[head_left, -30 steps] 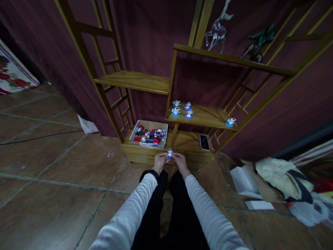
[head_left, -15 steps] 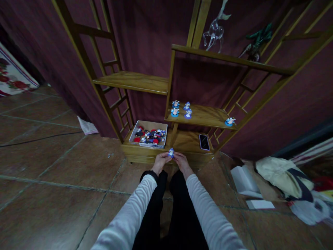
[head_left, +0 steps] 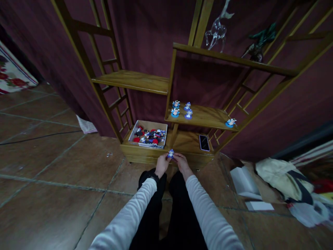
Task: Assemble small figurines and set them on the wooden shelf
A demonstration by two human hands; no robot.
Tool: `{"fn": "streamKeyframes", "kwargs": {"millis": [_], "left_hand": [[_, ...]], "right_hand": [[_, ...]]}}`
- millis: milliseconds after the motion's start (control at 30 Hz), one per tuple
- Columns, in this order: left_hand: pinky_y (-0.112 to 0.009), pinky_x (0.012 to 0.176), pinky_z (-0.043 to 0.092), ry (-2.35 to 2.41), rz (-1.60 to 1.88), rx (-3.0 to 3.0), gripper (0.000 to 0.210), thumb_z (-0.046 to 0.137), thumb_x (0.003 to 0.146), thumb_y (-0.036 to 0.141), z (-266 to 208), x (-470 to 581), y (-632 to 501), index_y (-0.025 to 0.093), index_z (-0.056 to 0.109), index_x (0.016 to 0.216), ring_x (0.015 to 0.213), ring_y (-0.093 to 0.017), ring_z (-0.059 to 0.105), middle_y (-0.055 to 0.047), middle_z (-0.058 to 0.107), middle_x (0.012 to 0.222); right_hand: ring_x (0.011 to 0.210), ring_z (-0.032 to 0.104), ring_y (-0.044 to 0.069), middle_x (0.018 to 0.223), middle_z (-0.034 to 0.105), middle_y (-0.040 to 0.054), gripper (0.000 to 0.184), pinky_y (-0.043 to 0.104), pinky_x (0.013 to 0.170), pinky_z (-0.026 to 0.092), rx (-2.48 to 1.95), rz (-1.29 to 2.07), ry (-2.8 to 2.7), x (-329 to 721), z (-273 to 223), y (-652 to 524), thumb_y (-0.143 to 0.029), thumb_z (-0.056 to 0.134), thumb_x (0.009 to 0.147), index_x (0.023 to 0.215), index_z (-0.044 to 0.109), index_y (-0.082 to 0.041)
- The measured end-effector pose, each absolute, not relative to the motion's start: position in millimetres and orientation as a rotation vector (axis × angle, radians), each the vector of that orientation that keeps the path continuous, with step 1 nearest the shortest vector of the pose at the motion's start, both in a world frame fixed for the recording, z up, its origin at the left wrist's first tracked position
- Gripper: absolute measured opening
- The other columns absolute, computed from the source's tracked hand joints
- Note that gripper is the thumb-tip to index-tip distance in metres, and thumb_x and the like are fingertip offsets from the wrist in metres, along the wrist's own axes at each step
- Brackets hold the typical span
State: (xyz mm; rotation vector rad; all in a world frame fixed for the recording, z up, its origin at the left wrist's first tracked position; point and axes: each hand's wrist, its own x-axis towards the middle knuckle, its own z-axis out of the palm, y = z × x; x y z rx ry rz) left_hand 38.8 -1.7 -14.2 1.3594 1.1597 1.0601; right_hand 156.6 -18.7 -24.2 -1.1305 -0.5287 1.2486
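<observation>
Left hand (head_left: pixel 162 164) and right hand (head_left: pixel 183 163) pinch one purple figurine (head_left: pixel 171 153). Wooden shelf unit (head_left: pixel 137 82) stands at 12 o'clock, maroon curtain (head_left: pixel 145 31) behind; tiled floor (head_left: pixel 59 208) (black cable (head_left: pixel 65 132) across it) at 8.

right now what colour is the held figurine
The figurine is purple and white, best seen in the head view.

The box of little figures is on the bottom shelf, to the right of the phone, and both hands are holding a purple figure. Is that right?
Not quite: the head view shows the box left of the phone. The left hand and right hand do hold a purple figure.
</observation>
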Motion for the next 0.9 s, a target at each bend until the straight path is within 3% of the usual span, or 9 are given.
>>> {"fn": "streamKeyframes", "kwargs": {"millis": [267, 400, 633, 900], "left_hand": [[-0.03, 0.082, 0.039, 1.315, 1.029, 1.642, 0.031, 0.067, 0.067, 0.014, -0.8, 38.3, -19.0, 0.013, 0.06, 0.097, 0.088, -0.027, 0.061, -0.017, 0.062, 0.088], [-0.033, 0.084, 0.039, 1.356, 0.937, 1.979, 0.036, 0.056, 0.075, 0.011, 1.1, 33.0, -19.1, 0.009, 0.055, 0.11, 0.097, -0.028, 0.058, -0.023, 0.059, 0.1], [-0.036, 0.079, 0.044, 1.424, 0.514, 2.692, 0.052, 0.033, 0.083, 0.002, 2.9, 32.2, -21.1, 0.007, 0.031, 0.134, 0.093, -0.024, 0.06, -0.025, 0.057, 0.108], [-0.038, 0.081, 0.043, 1.407, 0.45, 2.794, 0.052, 0.031, 0.084, 0.003, 6.6, 31.8, -25.3, 0.007, 0.031, 0.135, 0.094, -0.025, 0.06, -0.028, 0.053, 0.116]], "right_hand": [[0.072, 0.062, 0.016, 0.074, 0.068, 0.0013, 0.017, 0.029, 0.068, 0.05, -1.103, 1.297, -0.533, 164.8, -31.5, -20.2, -0.024, 0.073, 0.053, 0.067, 0.064, -0.019], [0.073, 0.062, 0.016, 0.074, 0.068, 0.0013, 0.015, 0.029, 0.07, 0.05, -1.086, 1.334, -0.551, 166.5, -33.7, -19.3, -0.02, 0.071, 0.054, 0.068, 0.064, -0.019], [0.071, 0.06, 0.011, 0.071, 0.067, -0.0022, 0.016, 0.022, 0.07, 0.048, -1.024, 1.36, -0.467, 165.4, -32.7, -19.0, -0.012, 0.07, 0.054, 0.066, 0.063, -0.019], [0.071, 0.06, 0.01, 0.073, 0.067, -0.0026, 0.016, 0.022, 0.07, 0.048, -1.034, 1.364, -0.464, 167.8, -30.6, -19.9, -0.011, 0.07, 0.053, 0.066, 0.063, -0.018]]}}
